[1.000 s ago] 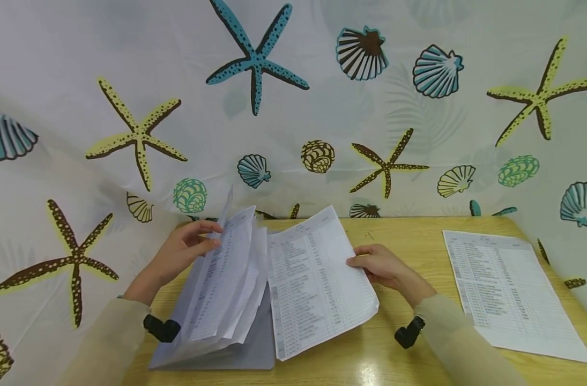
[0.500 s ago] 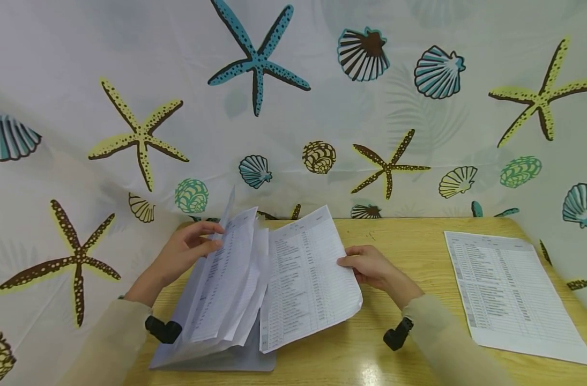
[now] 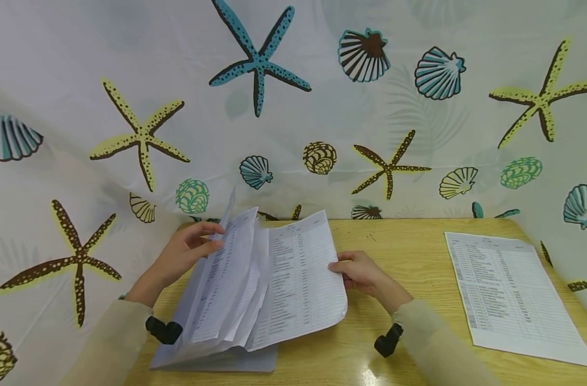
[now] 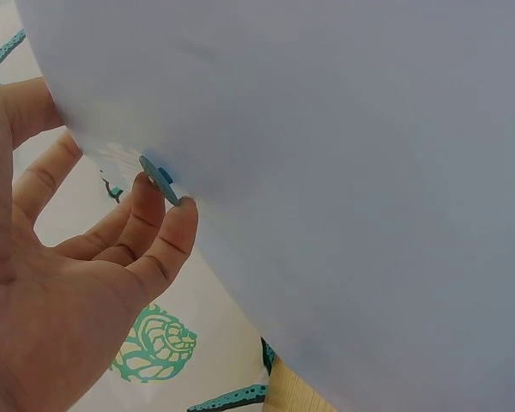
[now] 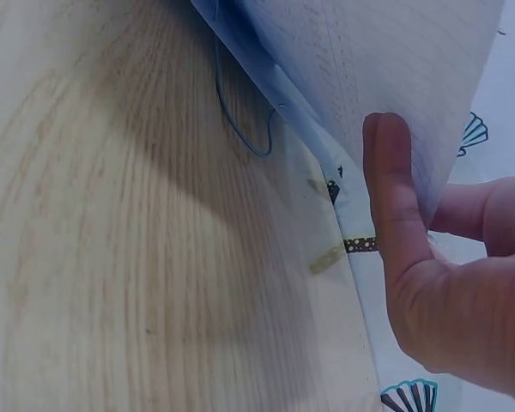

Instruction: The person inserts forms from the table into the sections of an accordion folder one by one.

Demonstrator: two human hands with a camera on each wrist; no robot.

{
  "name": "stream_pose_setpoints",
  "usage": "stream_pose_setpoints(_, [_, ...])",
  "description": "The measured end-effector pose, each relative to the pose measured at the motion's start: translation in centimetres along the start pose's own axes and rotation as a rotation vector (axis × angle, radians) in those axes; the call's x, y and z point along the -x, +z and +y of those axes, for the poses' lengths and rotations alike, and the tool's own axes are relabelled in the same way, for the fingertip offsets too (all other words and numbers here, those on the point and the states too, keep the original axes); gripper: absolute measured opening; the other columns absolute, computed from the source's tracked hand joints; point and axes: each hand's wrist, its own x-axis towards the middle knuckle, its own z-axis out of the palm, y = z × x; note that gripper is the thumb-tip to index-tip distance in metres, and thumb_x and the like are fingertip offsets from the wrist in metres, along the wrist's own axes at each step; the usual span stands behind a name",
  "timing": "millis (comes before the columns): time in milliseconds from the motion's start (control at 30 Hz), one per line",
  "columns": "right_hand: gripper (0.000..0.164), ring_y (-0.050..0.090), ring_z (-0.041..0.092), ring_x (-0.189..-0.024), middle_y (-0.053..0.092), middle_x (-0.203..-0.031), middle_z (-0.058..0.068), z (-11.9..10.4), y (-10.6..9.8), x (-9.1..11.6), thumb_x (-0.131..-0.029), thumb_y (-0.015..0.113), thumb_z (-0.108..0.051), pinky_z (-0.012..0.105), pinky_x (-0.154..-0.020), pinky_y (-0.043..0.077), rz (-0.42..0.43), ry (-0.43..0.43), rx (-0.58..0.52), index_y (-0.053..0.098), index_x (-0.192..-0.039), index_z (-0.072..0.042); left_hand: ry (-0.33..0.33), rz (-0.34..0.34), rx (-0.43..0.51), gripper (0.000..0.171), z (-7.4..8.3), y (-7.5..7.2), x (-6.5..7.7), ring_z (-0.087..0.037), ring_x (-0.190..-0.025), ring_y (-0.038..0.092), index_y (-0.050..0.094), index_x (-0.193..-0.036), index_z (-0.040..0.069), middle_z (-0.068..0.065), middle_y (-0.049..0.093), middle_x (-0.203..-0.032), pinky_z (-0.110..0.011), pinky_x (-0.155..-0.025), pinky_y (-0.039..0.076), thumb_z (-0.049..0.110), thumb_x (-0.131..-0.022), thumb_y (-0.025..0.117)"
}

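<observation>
My left hand [image 3: 184, 252] grips the upper left edge of a pale grey folder [image 3: 245, 362], holding its cover raised with several printed sheets [image 3: 225, 279] fanned inside. In the left wrist view, the thumb lies at the edge of the cover [image 4: 343, 172], and fingertips touch a small blue button [image 4: 159, 180] on its outside. My right hand [image 3: 363, 273] pinches the right edge of a printed list sheet [image 3: 298, 289], thumb on its front. The sheet's left side overlaps the folder opening. Seen from the right wrist, the fingers [image 5: 388, 163] lie against the sheet's back.
Another printed list sheet [image 3: 510, 289] lies flat at the right on the wooden table [image 3: 409, 236]. A thin blue cord [image 5: 220, 90] hangs from the folder in the right wrist view. Behind the table hangs a cloth [image 3: 293, 123] with starfish and shells.
My right hand has moved left with the printed sheet, bringing its left side over the folder and among the fanned sheets. My left hand stays in place, holding the cover.
</observation>
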Motion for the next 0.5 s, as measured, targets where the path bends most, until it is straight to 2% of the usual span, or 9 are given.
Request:
stream_pose_setpoints(267, [0.034, 0.075, 0.016, -0.081, 0.077, -0.095, 0.008, 0.3, 1.1, -0.4, -0.101, 0.063, -0.006, 0.032, -0.072, 0.063, 0.002, 0.007, 0.022, 0.06, -0.131, 0.011, 0.021, 0.006, 0.016, 0.024, 0.3, 0.1, -0.1, -0.011, -0.096, 0.066, 0.066, -0.125, 0.006, 0.0, 0.063, -0.127, -0.026, -0.08, 0.056, 0.01, -0.102, 0.067])
stream_pose_setpoints(500, [0.033, 0.074, 0.017, -0.08, 0.077, -0.095, 0.01, 0.8, 2.0, -0.5, -0.1, 0.064, -0.004, 0.033, -0.07, 0.062, 0.006, 0.011, 0.052, 0.061, -0.13, 0.01, 0.02, 0.004, 0.011, 0.024, 0.4, 0.1, -0.1, -0.008, -0.097, 0.066, 0.065, -0.125, 0.003, 0.006, 0.062, -0.127, -0.026, -0.081, 0.056, 0.01, -0.102, 0.067])
